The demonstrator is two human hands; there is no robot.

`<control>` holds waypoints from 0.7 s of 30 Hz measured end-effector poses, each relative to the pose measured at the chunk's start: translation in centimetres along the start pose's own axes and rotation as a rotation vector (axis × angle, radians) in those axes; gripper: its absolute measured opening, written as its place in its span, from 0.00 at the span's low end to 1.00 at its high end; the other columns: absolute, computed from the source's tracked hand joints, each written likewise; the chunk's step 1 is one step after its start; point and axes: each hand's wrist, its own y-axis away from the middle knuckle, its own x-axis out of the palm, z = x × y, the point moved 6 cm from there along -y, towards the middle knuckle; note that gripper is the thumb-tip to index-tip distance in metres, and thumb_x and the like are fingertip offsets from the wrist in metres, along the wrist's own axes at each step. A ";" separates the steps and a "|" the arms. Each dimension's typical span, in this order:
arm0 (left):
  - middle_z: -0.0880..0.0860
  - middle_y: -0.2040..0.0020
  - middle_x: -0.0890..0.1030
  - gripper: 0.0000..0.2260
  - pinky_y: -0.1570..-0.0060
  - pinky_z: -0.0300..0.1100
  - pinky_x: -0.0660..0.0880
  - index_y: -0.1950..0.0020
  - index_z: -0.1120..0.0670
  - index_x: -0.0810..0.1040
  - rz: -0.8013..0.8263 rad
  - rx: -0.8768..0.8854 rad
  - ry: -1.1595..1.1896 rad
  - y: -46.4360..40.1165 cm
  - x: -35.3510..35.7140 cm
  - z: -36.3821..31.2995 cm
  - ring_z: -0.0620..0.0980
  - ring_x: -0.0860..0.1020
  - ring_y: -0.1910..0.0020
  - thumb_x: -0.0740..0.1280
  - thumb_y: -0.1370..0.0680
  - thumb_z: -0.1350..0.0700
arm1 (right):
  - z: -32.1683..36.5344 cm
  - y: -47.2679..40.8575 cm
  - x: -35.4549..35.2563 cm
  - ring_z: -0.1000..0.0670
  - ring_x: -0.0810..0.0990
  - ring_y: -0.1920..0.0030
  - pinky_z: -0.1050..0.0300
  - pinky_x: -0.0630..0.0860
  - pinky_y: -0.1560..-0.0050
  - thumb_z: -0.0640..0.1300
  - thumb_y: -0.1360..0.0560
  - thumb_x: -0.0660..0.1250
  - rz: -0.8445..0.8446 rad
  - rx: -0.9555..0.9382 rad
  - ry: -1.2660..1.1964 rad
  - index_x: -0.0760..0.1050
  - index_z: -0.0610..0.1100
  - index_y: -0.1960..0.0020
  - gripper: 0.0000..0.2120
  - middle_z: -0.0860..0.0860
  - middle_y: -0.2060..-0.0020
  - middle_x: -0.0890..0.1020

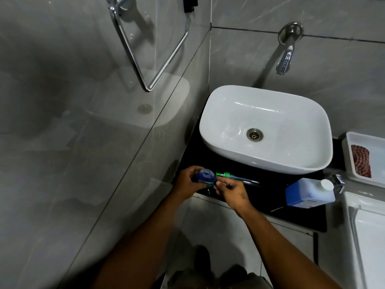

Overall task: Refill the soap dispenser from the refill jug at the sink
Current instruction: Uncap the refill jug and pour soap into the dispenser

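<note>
Glossy grey marble-look wall tiles (62, 122) fill the left and top of the frame, a chrome towel rail (150, 59) hanging at upper centre, a chrome wall tap (286, 57) at upper right, a black counter (295, 215) at centre right, and grey floor (218, 232) below it.

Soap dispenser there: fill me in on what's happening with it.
A person stands at the sink. The left hand holds the blue soap dispenser; the right hand holds its green pump, already out of the bottle, tube lying across the black counter. The refill jug lies there, capped.
</note>
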 end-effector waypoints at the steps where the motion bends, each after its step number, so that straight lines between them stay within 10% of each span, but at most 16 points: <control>1: 0.58 0.47 0.83 0.23 0.52 0.32 0.80 0.42 0.59 0.79 0.009 0.001 0.007 -0.1 0.0 0.0 0.53 0.82 0.47 0.76 0.33 0.75 | 0.0 0.0 0.0 0.51 0.81 0.62 0.66 0.81 0.56 0.32 0.22 0.65 0.000 0.010 0.005 0.79 0.35 0.40 0.12 0.44 0.60 0.84; 6: 0.58 0.36 0.80 0.31 0.38 0.47 0.78 0.32 0.59 0.75 0.051 0.020 -0.044 0.2 -0.3 -1.1 0.58 0.79 0.35 0.78 0.33 0.72 | 1.9 1.5 -1.4 0.49 0.81 0.50 0.54 0.77 0.38 0.35 0.25 0.70 -0.001 -0.038 0.237 0.79 0.37 0.38 0.15 0.47 0.55 0.83; 12: 0.49 0.37 0.78 0.31 0.38 0.35 0.74 0.34 0.51 0.76 -0.283 0.355 -0.134 3.9 0.4 -7.5 0.46 0.77 0.38 0.81 0.36 0.57 | 8.6 8.0 -12.8 0.51 0.83 0.56 0.63 0.76 0.48 0.36 0.30 0.76 -0.322 -0.371 0.545 0.84 0.41 0.49 0.11 0.48 0.56 0.84; 16: 0.48 0.41 0.79 0.32 0.43 0.34 0.78 0.37 0.51 0.77 -0.045 0.410 -0.083 4.9 12.5 -11.5 0.42 0.79 0.45 0.83 0.37 0.52 | 11.7 10.8 -22.6 0.43 0.83 0.61 0.64 0.71 0.56 0.36 0.31 0.74 -0.565 -0.458 0.819 0.83 0.41 0.50 0.10 0.42 0.58 0.84; 21: 0.60 0.28 0.74 0.45 0.28 0.44 0.68 0.26 0.60 0.70 0.329 0.382 -0.310 3.0 25.6 -12.9 0.55 0.73 0.29 0.86 0.39 0.55 | 10.3 7.3 -27.8 0.45 0.84 0.53 0.58 0.75 0.53 0.56 0.30 0.73 -0.321 -0.103 1.083 0.83 0.47 0.48 0.16 0.46 0.56 0.87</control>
